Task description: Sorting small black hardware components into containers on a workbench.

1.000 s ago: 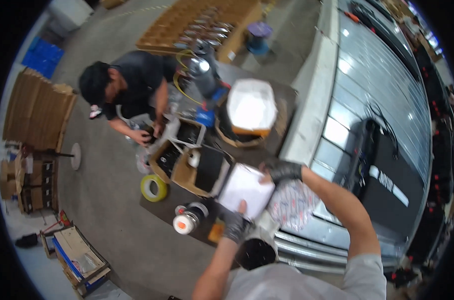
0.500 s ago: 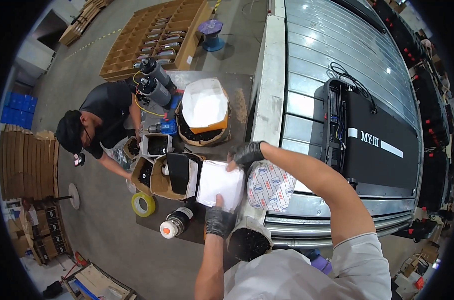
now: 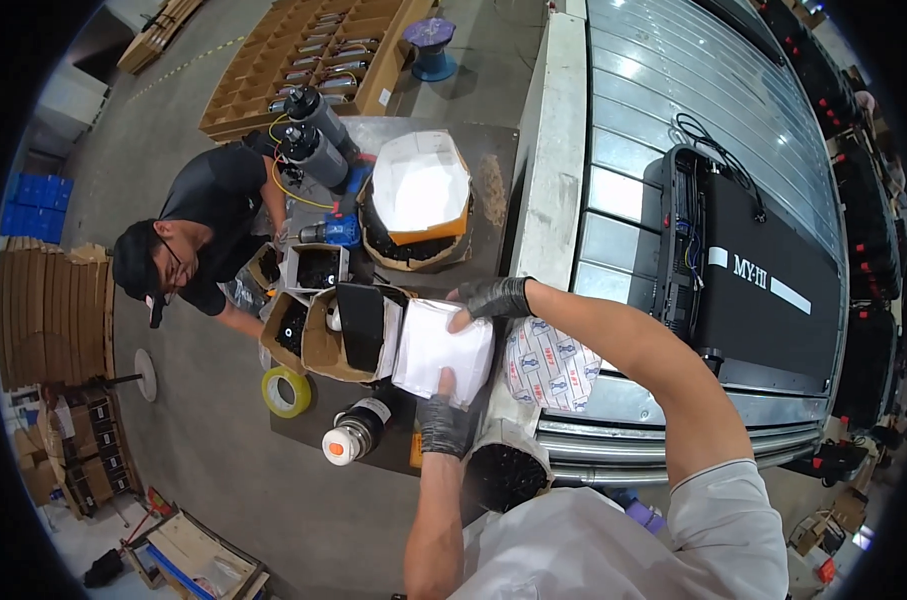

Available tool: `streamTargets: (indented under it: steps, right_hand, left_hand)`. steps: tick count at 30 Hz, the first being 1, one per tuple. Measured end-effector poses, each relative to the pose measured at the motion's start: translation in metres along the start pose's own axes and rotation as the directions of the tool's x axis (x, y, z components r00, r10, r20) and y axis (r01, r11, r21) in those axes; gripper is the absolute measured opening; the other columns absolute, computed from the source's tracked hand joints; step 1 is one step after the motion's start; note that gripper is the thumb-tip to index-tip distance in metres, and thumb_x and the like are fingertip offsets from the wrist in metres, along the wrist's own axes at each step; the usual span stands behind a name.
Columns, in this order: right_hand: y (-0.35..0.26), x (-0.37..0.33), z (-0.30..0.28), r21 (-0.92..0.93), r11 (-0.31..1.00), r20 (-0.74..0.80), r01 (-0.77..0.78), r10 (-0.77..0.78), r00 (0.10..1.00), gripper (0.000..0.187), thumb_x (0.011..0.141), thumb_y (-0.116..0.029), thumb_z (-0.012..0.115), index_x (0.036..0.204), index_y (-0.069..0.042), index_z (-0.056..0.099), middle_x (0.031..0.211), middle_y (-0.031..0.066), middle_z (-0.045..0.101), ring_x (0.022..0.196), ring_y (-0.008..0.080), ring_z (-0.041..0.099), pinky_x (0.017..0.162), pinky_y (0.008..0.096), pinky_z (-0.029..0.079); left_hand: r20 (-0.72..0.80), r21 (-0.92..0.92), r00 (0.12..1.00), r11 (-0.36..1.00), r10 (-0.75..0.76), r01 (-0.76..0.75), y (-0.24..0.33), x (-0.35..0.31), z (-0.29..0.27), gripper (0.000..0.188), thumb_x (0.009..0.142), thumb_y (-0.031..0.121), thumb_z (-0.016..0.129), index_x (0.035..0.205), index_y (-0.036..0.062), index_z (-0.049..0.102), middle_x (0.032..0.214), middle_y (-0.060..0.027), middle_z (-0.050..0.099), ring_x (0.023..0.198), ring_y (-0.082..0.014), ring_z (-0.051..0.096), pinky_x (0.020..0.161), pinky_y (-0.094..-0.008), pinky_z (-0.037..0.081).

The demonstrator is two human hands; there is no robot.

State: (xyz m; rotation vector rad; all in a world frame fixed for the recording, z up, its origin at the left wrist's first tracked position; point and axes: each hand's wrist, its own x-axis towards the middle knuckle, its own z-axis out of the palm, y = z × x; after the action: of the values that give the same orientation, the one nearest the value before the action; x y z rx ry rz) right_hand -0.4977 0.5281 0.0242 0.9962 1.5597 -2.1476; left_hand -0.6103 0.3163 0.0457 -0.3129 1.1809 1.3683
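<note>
A stack of white paper [image 3: 443,345] lies between my two black-gloved hands, just right of an open cardboard box [image 3: 325,352]. My left hand [image 3: 443,424] grips its near edge, with the thumb resting on top. At the far right corner, my right hand [image 3: 491,299] holds it in the same way, thumb over the top sheet. The fingers under the stack are hidden. A flat black panel [image 3: 362,328] stands upright in the box. Beside my right hand sits a patterned white-and-blue sheet [image 3: 555,368].
Across the table, a co-worker [image 3: 213,190] reaches toward small boxes. A blue power drill [image 3: 330,231], yellow tape roll [image 3: 286,391], black-and-white cylinder [image 3: 358,430] and tub with white paper [image 3: 419,185] surround the work spot. On the right, a black treadmill-like machine [image 3: 768,270] rests on a roller conveyor [image 3: 663,60].
The whole view has shifted slightly. Both my hands still hold the paper stack in nearly the same place. The co-worker's head has tipped a little.
</note>
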Motion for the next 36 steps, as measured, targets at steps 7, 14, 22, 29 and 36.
streamTargets:
  steps: [7,14,22,29,36]
  right_hand:
    - [-0.027,-0.005,0.003,-0.259,0.966,-0.003,0.018,-0.020,1.000,0.105,0.067,-0.060,0.073,0.145,-0.002,0.032,0.143,0.0208,0.041,0.133,0.0335,0.038,0.111,0.0400,0.030]
    - [-0.035,-0.018,-0.009,-0.366,0.921,-0.035,-0.134,0.130,0.991,0.112,0.062,-0.072,0.069,0.140,0.003,0.039,0.141,0.0223,0.043,0.132,0.0348,0.040,0.109,0.0387,0.032]
    - [-0.047,-0.011,-0.006,-0.419,0.891,0.015,-0.172,0.196,0.980,0.096,0.069,-0.063,0.072,0.129,0.008,0.050,0.126,0.0199,0.055,0.110,0.0291,0.056,0.092,0.0354,0.046]
    - [-0.044,-0.015,-0.002,-0.230,0.927,-0.012,-0.296,0.302,0.953,0.092,0.072,-0.048,0.075,0.138,0.006,0.038,0.125,0.0148,0.055,0.110,0.0214,0.054,0.092,0.0305,0.044]
    - [-0.031,-0.010,0.015,-0.502,0.848,-0.095,-0.172,0.144,0.985,0.081,0.075,-0.042,0.076,0.135,0.002,0.045,0.128,0.0174,0.056,0.118,0.0244,0.052,0.101,0.0317,0.039]
  left_hand:
    - [-0.080,0.286,0.986,0.951,0.149,-0.120,-0.014,0.028,-0.037,0.062,0.086,0.021,0.071,0.138,0.0052,0.041,0.132,-0.0093,0.051,0.117,-0.0259,0.051,0.102,-0.0403,0.042]
    - [-0.095,0.098,0.994,0.994,-0.045,0.055,-0.011,0.002,-0.007,0.072,0.088,0.040,0.067,0.138,-0.0027,0.037,0.131,-0.0130,0.051,0.115,-0.0248,0.050,0.101,-0.0336,0.039]
    - [-0.209,0.388,0.948,0.910,0.239,-0.143,-0.031,0.022,-0.022,0.079,0.081,0.031,0.076,0.138,-0.0061,0.035,0.129,-0.0169,0.053,0.114,-0.0264,0.052,0.101,-0.0330,0.039]
    - [-0.207,0.345,0.956,0.930,0.207,-0.127,-0.038,0.024,-0.016,0.085,0.079,0.022,0.076,0.141,-0.0047,0.025,0.130,-0.0186,0.050,0.117,-0.0259,0.050,0.099,-0.0324,0.040]
    - [-0.096,0.528,0.918,0.801,0.385,-0.281,-0.061,0.048,-0.041,0.093,0.080,0.034,0.071,0.144,-0.0055,0.018,0.135,-0.0243,0.044,0.123,-0.0294,0.047,0.103,-0.0332,0.037]
